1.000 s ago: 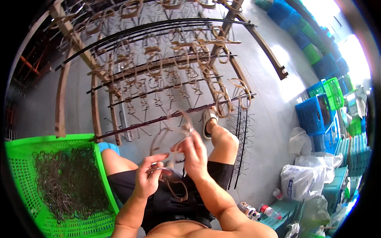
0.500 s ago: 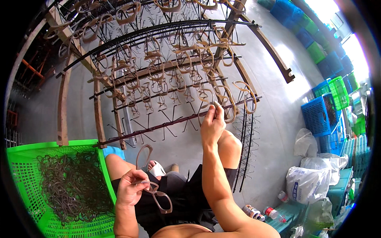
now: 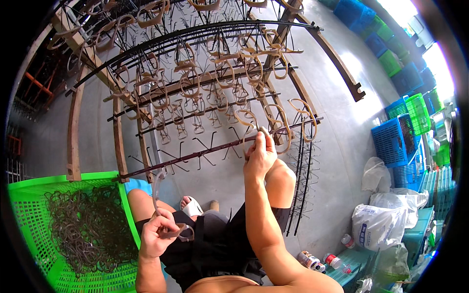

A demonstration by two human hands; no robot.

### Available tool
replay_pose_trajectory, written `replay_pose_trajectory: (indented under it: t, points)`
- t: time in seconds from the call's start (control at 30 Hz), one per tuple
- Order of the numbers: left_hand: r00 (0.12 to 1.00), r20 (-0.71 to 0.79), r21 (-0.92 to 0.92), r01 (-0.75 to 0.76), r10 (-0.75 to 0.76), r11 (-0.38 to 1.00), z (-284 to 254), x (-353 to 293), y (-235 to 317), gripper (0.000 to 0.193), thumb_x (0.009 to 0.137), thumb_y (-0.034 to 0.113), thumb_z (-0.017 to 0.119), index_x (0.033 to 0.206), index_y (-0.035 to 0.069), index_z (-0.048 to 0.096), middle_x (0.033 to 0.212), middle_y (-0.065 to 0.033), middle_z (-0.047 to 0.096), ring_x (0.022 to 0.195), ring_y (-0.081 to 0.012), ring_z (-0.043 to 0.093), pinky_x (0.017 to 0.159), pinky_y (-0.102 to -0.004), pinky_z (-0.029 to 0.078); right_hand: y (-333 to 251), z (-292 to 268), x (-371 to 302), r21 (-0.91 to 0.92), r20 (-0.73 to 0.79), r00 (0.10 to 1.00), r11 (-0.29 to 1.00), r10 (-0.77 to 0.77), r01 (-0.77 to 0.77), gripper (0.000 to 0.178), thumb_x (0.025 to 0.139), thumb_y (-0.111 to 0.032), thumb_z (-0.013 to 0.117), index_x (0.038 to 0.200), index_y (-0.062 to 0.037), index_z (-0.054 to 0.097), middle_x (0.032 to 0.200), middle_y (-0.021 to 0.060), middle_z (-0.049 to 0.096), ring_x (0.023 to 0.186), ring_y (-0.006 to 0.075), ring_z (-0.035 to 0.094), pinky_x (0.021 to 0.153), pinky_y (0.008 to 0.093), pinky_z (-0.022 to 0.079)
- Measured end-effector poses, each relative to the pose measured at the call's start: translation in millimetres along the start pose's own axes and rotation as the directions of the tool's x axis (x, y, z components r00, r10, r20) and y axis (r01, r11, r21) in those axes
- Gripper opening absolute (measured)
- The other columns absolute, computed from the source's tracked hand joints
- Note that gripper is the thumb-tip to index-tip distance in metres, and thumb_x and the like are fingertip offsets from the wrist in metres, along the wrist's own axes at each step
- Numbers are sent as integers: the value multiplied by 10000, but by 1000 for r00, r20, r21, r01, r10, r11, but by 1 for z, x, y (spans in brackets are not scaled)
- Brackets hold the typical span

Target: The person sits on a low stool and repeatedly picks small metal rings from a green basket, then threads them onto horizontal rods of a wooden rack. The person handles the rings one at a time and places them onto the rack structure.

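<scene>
My left hand (image 3: 159, 235) is closed around brownish eyeglass frames (image 3: 184, 232); one rim stands up above the fingers and another sticks out to the right. My right hand (image 3: 260, 155) pinches a tan eyeglass frame (image 3: 240, 115) against the nearest hooked bar (image 3: 188, 157), at its right part. Just right of these fingers, more tan eyeglass frames (image 3: 289, 139) hang on that bar. Bare bent wire hooks run along its left and middle stretch. My fingertips hide where the frame meets its hook.
Behind the near bar, a wooden rack (image 3: 119, 141) carries several bars hung with frames. A green basket (image 3: 129, 215) heaped with dark frames stands at my left. Blue crates (image 3: 391, 141), white plastic bags (image 3: 376, 227) and bottles (image 3: 337, 263) line the right side.
The frames in my left hand have turned and shifted left, one rim now pointing up. My right hand has moved slightly left and down, and its frame has tilted left.
</scene>
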State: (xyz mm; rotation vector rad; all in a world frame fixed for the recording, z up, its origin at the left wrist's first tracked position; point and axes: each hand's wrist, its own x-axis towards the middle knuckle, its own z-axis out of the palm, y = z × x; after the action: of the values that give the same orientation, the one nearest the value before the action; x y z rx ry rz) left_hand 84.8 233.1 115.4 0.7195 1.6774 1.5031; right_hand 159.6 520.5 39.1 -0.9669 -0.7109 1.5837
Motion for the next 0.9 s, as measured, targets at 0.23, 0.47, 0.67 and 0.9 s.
replay_pose_trajectory:
  t: [0.23, 0.47, 0.67, 0.9]
  points:
    - [996, 78, -521, 10, 36, 853, -3, -7, -8, 172, 679, -12, 679, 733, 34, 523, 894, -63, 420, 757, -117, 420, 679, -222, 364, -2, -3, 0, 14, 72, 997, 1000, -1, 0, 189, 915, -152, 561, 1056, -33, 601, 576, -50, 436, 409, 29, 334, 352, 193, 243]
    - [998, -49, -694, -67, 45, 717, 2, -9, -10, 236, 606, 64, 618, 686, 82, 397, 869, -52, 385, 776, -157, 391, 733, -275, 354, 6, -3, -11, -66, 259, 964, 995, -61, 81, 271, 947, -192, 525, 1142, -14, 585, 565, -43, 462, 403, 26, 369, 364, 186, 308]
    - [952, -282, -689, -286, 117, 666, 8, -9, 10, 294, 493, 6, 496, 719, 112, 342, 862, -53, 369, 789, -169, 378, 745, -267, 351, 14, -9, -11, -271, 338, 926, 925, -166, 265, 261, 942, -138, 523, 1161, -9, 584, 557, -54, 431, 402, 22, 385, 369, 195, 372]
    - [955, -252, -771, -295, 154, 564, 8, 6, 23, 383, 458, -14, 466, 796, 126, 352, 894, -55, 360, 822, -180, 354, 821, -273, 311, 1, -7, -5, -291, 293, 941, 922, -169, 256, 257, 938, -168, 536, 1136, -15, 599, 573, -48, 447, 410, 22, 375, 367, 189, 349]
